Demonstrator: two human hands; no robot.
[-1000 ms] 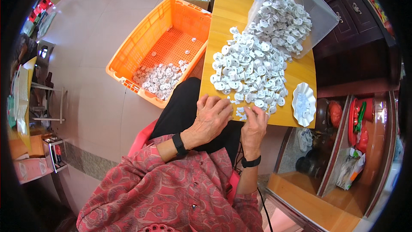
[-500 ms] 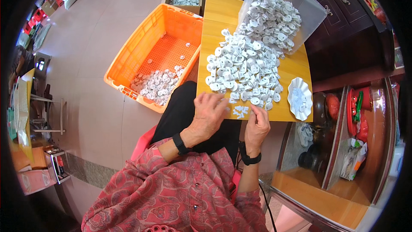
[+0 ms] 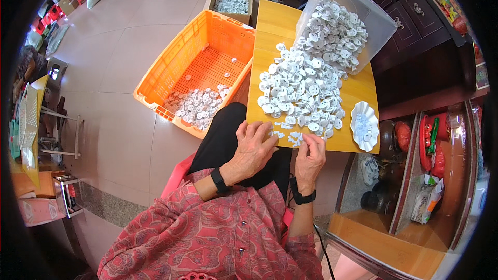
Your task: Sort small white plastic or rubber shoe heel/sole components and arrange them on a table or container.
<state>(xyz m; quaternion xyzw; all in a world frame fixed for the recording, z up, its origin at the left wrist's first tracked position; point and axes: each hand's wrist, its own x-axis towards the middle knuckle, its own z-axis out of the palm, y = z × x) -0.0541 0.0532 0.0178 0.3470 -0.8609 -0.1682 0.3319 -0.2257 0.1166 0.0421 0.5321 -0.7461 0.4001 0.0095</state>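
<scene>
My left hand [image 3: 253,150] reaches over the table's near edge, its fingers bent and somewhat apart, beside a few small flat white plastic pieces [image 3: 278,134]. I see nothing held in it. Close to its right, my right hand [image 3: 310,159] has thumb and forefinger brought together at another small cluster of white pieces [image 3: 295,138]; whatever lies between the fingertips is too small to make out. Just beyond both hands spreads a big heap of round white plastic parts with tabs [image 3: 301,85]. It spills out of a tipped clear plastic bin [image 3: 378,18].
A fluted white dish [image 3: 364,145] with small translucent pieces stands on the yellow wooden table [image 3: 275,15] at right. Left of my knee sits an orange crate [image 3: 155,80] with finished-looking round parts inside. A cardboard box [image 3: 209,1] of parts is behind it; shelves [image 3: 384,223] stand right.
The view has shifted slightly, moving the scene down and right. My left hand's fingers have come to the small white pieces at the table edge; my right hand stays by its cluster.
</scene>
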